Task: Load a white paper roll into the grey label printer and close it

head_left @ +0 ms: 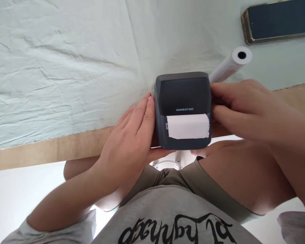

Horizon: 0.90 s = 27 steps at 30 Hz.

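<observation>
A dark grey label printer (183, 95) marked NIIMBOT is held between my two hands at the table's front edge. A short strip of white paper (188, 126) with a ragged right end sticks out of the slot across its front. My left hand (134, 132) lies along the printer's left side, fingers together and thumb under its near edge. On the right side, my right hand (240, 105) grips the printer with bent fingers, some of them hidden behind it. Just beyond that hand a roll of white paper (230, 64) lies on the cloth, partly hidden by the printer.
A phone (282, 20) in a clear case lies at the far right. Wrinkled pale green cloth (66, 67) covers the table, whose bare wooden edge (53, 148) shows in front. My legs and grey shirt (173, 210) are below the edge.
</observation>
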{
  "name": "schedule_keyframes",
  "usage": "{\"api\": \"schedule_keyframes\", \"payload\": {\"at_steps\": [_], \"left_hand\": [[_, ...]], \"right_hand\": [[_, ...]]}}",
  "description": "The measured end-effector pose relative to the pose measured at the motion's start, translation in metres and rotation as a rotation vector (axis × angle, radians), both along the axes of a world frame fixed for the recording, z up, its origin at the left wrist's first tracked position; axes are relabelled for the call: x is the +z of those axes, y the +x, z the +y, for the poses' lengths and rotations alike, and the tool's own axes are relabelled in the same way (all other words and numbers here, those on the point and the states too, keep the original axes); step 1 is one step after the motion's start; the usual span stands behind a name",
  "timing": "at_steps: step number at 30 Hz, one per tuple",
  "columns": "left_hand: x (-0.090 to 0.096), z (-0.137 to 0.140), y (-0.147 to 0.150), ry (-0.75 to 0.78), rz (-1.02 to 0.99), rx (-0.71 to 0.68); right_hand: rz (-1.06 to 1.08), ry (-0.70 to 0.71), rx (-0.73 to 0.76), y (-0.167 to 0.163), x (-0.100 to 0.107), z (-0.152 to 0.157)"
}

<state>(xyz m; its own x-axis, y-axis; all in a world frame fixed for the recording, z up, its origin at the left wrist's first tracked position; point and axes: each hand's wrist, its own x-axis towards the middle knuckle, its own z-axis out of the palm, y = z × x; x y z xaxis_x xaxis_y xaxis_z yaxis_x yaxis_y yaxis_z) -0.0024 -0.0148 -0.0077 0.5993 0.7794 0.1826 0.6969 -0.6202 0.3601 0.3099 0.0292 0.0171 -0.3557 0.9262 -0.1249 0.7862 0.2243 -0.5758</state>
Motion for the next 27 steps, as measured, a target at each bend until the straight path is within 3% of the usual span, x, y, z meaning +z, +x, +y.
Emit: {"api": "schedule_keyframes", "payload": {"at_steps": [6,19,27], "left_hand": [[0.003,0.004,-0.003,-0.044,-0.044,0.009],[0.005,0.01,0.007,-0.148,-0.08,0.082],[0.002,0.008,0.008,-0.051,-0.041,0.097]], "right_hand": [[-0.006,-0.066,0.002,-0.006,0.003,-0.002],[-0.016,0.122,-0.049,-0.012,0.002,-0.005],[-0.056,0.076,-0.012,-0.008,-0.001,-0.005]]}}
